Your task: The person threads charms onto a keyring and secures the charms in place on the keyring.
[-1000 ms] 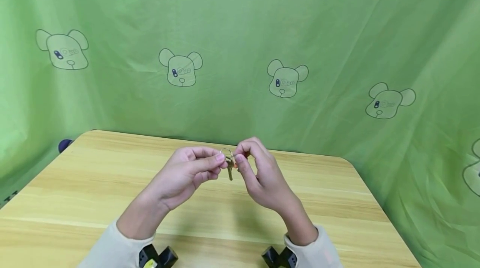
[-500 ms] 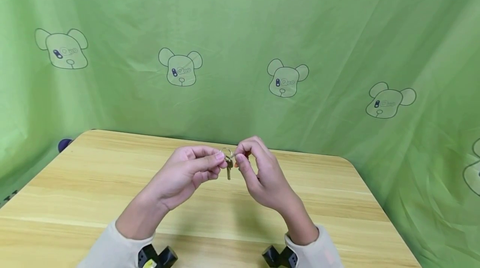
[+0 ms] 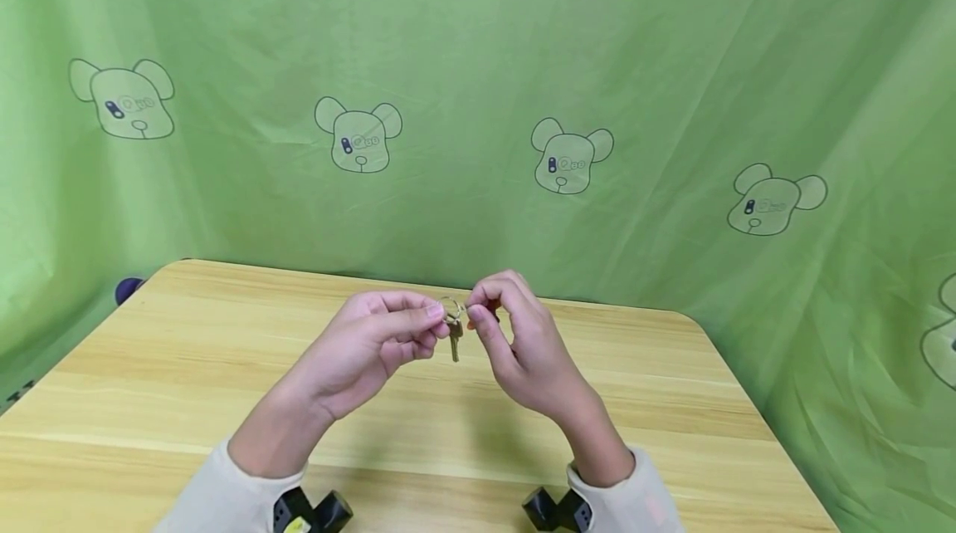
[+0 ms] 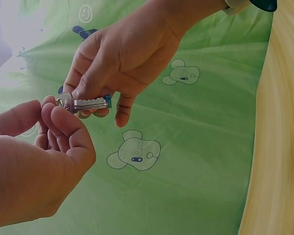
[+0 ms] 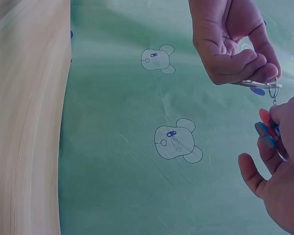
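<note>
Between thumb and fingers, my left hand (image 3: 366, 346) pinches a thin metal key ring (image 3: 451, 300). A brass-coloured key (image 3: 456, 342) hangs from that ring, tip down; its toothed blade (image 4: 90, 104) shows clearly in the left wrist view. Close by on the right, my right hand (image 3: 526, 350) pinches the end of a small keychain charm with orange and teal parts (image 5: 261, 129). In the right wrist view a short link joins the charm to the ring (image 5: 274, 91). Fingers hide most of the charm, so its shape cannot be made out. Both hands are raised above the table.
A wood-grain table (image 3: 418, 450) with rounded corners lies below the hands. Green cloth (image 3: 463, 35) printed with bear heads hangs behind and at the sides. Black wrist devices (image 3: 314, 510) sit at both cuffs. A dark blue round thing (image 3: 129, 290) shows beyond the table's left edge.
The key has shifted slightly left, and the ring has turned a little between the fingers. Both hands stay almost in place and keep their grips.
</note>
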{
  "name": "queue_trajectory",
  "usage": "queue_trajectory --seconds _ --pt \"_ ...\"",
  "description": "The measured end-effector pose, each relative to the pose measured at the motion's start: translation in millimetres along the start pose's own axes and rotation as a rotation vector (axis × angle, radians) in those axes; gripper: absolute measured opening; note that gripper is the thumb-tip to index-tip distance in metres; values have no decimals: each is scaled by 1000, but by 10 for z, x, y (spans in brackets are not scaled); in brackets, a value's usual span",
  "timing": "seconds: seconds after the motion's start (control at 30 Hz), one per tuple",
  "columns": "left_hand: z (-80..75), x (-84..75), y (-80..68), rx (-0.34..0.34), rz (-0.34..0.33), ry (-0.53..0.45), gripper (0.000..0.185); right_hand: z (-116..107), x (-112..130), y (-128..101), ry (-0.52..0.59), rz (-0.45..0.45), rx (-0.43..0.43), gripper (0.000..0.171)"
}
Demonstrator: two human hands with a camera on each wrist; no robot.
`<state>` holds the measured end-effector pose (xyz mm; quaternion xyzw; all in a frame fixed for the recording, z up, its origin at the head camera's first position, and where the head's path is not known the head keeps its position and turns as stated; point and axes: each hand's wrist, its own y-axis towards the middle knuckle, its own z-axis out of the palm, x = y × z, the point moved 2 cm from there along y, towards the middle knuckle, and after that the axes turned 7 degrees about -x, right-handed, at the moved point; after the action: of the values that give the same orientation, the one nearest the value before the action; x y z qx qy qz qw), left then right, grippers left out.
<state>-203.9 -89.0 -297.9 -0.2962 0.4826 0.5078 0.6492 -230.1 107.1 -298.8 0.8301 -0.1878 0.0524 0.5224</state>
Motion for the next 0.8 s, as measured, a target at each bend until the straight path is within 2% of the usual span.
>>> queue_trajectory --seconds 0.17,0.47,0.8 --pt "0 -5 7 12 -1 -10 15 -4 2 2 -28 -33 -15 11" --pt "8 3 13 24 -9 -14 15 -21 2 -2 -16 -68 -59 13" --pt "5 30 16 74 -32 -2 15 -13 23 9 -28 -80 -50 4"
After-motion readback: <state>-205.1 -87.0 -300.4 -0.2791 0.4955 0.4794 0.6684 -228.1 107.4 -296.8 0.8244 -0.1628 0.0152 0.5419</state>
